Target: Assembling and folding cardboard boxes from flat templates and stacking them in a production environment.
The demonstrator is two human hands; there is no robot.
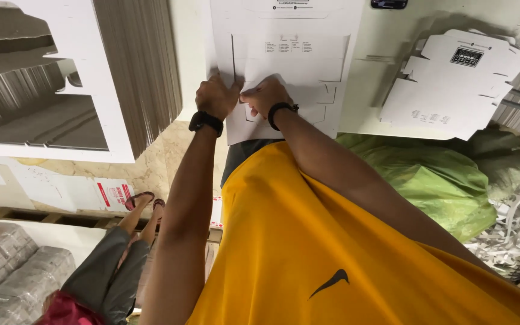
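White worktable (368,78) up far: our left hand (216,96) and right hand (266,95) both pinch one flat die-cut carton blank (287,60); a second blank (452,84) lies right (two black wristbands).

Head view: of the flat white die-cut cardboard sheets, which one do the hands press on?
The die-cut sheet at top centre: both the left hand and right hand press its lower edge. The angled sheet at right lies untouched.
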